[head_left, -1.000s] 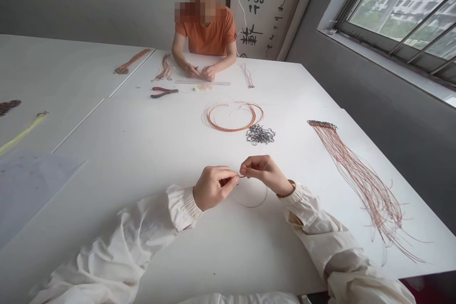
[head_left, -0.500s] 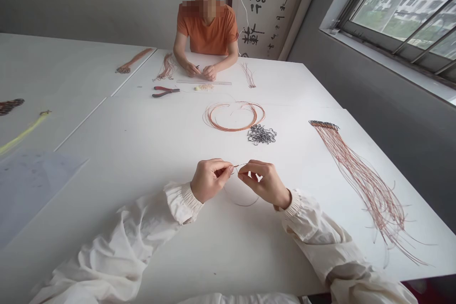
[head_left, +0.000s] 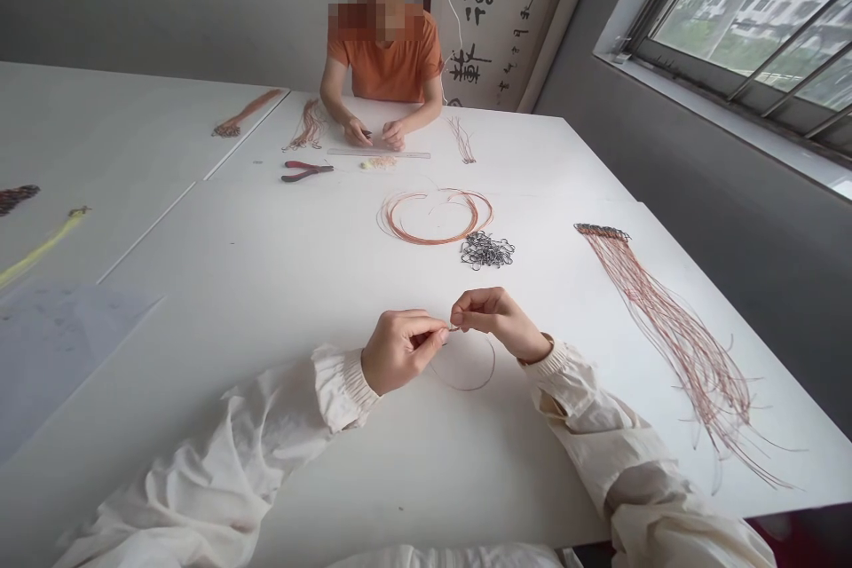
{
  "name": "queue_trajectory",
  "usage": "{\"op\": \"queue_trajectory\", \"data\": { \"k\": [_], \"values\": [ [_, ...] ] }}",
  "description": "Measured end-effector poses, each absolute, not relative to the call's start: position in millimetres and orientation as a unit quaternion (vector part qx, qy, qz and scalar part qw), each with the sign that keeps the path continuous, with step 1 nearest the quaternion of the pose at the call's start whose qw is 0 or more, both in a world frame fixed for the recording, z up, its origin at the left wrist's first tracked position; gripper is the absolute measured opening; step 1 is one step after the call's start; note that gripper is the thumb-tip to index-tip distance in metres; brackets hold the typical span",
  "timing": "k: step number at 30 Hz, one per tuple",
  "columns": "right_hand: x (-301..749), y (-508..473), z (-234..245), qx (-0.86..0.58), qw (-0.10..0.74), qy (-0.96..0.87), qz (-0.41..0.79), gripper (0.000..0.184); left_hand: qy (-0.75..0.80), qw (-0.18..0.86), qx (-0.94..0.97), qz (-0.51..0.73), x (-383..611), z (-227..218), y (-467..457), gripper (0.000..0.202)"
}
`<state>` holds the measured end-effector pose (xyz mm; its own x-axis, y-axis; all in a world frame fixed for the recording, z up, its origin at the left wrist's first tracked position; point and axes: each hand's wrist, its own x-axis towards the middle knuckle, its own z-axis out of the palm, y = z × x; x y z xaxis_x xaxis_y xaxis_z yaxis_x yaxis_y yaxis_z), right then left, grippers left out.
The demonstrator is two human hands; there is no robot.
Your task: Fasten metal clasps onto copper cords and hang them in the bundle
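Observation:
My left hand [head_left: 405, 350] is closed in a pinch at the middle of the table, thumb and forefinger pressed on a thin reddish-brown fishing line. Whatever else sits between those fingers, perhaps a hook, is hidden. Just above and to the right, my right hand [head_left: 500, 319] pinches the same line close to the left fingertips. A loop of the fishing line [head_left: 493, 364] hangs below both hands. Beyond them lies a pile of dark fish hooks [head_left: 488, 250], touching a coil of orange-brown line [head_left: 426, 242].
On the right is a long bundle of snelled hooks [head_left: 672, 333]. Red-handled pliers [head_left: 306, 170], a clear ruler [head_left: 379, 154] and smaller line bundles lie near a co-worker in an orange shirt [head_left: 386, 67]. A plastic sheet [head_left: 73, 355] and yellow line [head_left: 43, 248] are at left.
My left hand has shifted slightly right and down. My right hand has risen a little, its fingers now closed more tightly together. The line loop has swung to the right.

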<state>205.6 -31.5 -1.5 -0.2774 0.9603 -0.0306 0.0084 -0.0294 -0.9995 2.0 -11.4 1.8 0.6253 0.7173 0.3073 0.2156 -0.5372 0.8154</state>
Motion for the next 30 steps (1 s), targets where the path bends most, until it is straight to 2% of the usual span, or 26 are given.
{"op": "queue_trajectory", "data": {
  "k": [4,7,9,14,18,24,30],
  "values": [
    [206.0,-29.4,-12.4,-0.405,0.411,-0.508,0.639,0.014,0.295,0.393,0.803,0.338,0.6,3.9,-10.7,0.022],
    [199.7,-33.7,-15.7,-0.413,0.421,-0.505,0.631,0.017,0.314,0.394,0.787,0.356,0.5,4.4,-6.7,0.021],
    [194.0,-39.0,-14.1,-0.441,0.433,-0.537,0.574,0.017,0.330,0.392,0.776,0.368,0.5,4.1,-2.4,0.020],
    [183.8,-53.4,-2.5,-0.494,0.435,-0.681,0.322,0.012,0.360,0.362,0.781,0.359,1.3,0.9,6.0,0.023],
    [184.1,-57.3,5.2,-0.487,0.432,-0.720,0.241,0.013,0.340,0.361,0.800,0.337,3.6,-1.7,2.9,0.024],
    [192.3,-47.5,7.3,-0.492,0.455,-0.669,0.321,0.009,0.299,0.379,0.815,0.320,6.0,-0.7,-8.3,0.026],
    [201.2,-33.1,-5.3,-0.442,0.438,-0.551,0.556,0.011,0.280,0.395,0.809,0.334,3.7,5.0,-12.9,0.024]
  ]
}}
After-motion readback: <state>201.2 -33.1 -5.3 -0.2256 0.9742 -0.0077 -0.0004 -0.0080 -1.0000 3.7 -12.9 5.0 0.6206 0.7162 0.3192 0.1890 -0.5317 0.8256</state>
